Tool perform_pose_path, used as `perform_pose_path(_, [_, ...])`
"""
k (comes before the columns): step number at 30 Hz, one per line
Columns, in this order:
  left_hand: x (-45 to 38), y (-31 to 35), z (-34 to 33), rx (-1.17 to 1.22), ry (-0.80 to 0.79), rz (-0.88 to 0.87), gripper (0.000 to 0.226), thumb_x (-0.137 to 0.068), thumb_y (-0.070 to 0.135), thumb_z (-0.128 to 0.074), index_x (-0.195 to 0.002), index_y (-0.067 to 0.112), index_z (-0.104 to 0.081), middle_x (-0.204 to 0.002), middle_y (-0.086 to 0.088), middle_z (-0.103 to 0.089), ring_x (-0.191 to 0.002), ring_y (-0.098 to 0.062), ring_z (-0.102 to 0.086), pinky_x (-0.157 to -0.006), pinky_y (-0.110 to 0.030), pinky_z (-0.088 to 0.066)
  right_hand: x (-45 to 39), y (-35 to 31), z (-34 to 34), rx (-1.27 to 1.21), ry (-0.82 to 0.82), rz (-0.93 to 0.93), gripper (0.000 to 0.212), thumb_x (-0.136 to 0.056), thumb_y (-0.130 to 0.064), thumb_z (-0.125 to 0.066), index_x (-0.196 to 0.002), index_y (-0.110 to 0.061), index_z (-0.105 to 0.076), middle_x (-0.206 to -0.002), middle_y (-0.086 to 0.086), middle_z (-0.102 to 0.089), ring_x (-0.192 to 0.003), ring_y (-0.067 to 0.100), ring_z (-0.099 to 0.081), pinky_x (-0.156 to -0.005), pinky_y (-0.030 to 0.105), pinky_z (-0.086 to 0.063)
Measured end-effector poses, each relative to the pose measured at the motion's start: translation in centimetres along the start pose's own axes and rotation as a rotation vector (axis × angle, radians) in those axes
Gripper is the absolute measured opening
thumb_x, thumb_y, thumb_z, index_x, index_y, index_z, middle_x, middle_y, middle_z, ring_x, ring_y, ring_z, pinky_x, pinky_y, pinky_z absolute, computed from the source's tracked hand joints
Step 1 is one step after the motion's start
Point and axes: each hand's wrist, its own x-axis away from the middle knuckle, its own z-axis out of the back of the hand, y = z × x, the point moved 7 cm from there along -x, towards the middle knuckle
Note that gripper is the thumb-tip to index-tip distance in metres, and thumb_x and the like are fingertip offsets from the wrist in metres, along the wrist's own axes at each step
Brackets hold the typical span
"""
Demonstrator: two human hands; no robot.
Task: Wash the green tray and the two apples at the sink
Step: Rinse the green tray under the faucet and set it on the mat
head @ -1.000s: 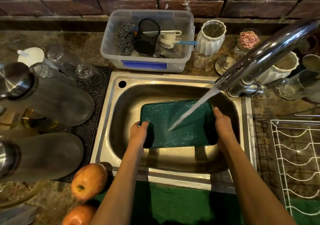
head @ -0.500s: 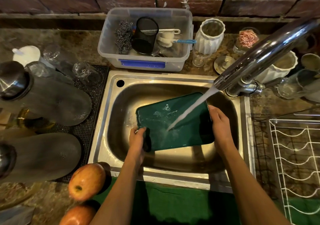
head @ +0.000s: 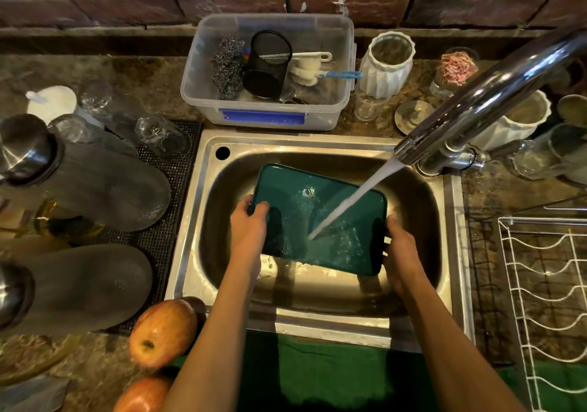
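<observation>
The green tray (head: 295,202) is held over the steel sink (head: 317,326), tilted with its right end lower. Water from the chrome tap (head: 482,100) falls onto the tray's middle and splashes. My left hand (head: 249,224) grips the tray's left short edge, thumb on its top face. My right hand (head: 401,246) grips the right short edge. Two red-yellow apples lie on the counter at the sink's front left corner: one apple (head: 162,332) beside the rim, the other apple (head: 143,394) cut off by the bottom of the view.
Behind the sink stands a clear plastic tub (head: 270,109) with scourers, a black mesh cup and brushes. Upturned glasses and steel-lidded jars (head: 95,186) lie on a black mat at the left. White ribbed pots (head: 389,62) stand near the tap; a white wire rack (head: 546,300) is at the right.
The tray has rocked the other way: half a second ago its left end was lower and nearer, now the right end is. Both hands kept their grip.
</observation>
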Motion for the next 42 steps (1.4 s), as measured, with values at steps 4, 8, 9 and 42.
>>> perform_pose_path(4, [-0.3,0.3,-0.3,-0.007,0.014,0.047,0.009,-0.098,0.023,-0.055,-0.095,0.031,-0.057,-0.094,0.008,-0.061,-0.083,-0.007,-0.057,-0.063,-0.026,-0.04,0.1,0.4,-0.1,-0.027,-0.003,-0.038,0.038,-0.103,-0.047,-0.04,-0.109,-0.023,-0.068,-0.102,0.001,-0.073,-0.083,0.013,-0.074,-0.063,0.029,-0.057])
perform_pose_path(8, [-0.5,-1.3,0.3,-0.001,0.039,0.129,0.014,-0.096,0.021,-0.056,-0.109,0.021,-0.06,-0.095,0.0,-0.06,-0.082,-0.013,-0.056,-0.063,-0.029,-0.041,-0.1,-0.4,0.2,-0.002,-0.005,-0.023,0.043,-0.102,-0.047,-0.041,-0.12,-0.017,-0.066,-0.111,0.008,-0.073,-0.099,0.024,-0.071,-0.077,0.039,-0.058])
perform_pose_path(9, [-0.5,-1.9,0.5,-0.005,0.048,0.156,0.022,-0.096,0.022,-0.058,-0.117,0.018,-0.059,-0.097,-0.003,-0.061,-0.082,-0.016,-0.058,-0.064,-0.03,-0.044,-0.2,-0.8,0.2,0.008,-0.005,-0.013,0.043,-0.102,-0.046,-0.042,-0.123,-0.015,-0.065,-0.112,0.01,-0.072,-0.101,0.027,-0.071,-0.081,0.042,-0.058])
perform_pose_path(42, [-1.1,-2.9,0.3,-0.024,-0.034,-0.025,0.036,-0.097,0.03,-0.061,-0.13,0.036,-0.049,-0.1,0.032,-0.05,-0.079,0.016,-0.053,-0.062,-0.008,-0.037,-0.3,1.2,0.0,-0.075,0.011,-0.02,0.04,-0.101,-0.042,-0.043,-0.12,-0.017,-0.067,-0.106,0.003,-0.072,-0.092,0.02,-0.065,-0.073,0.037,-0.054])
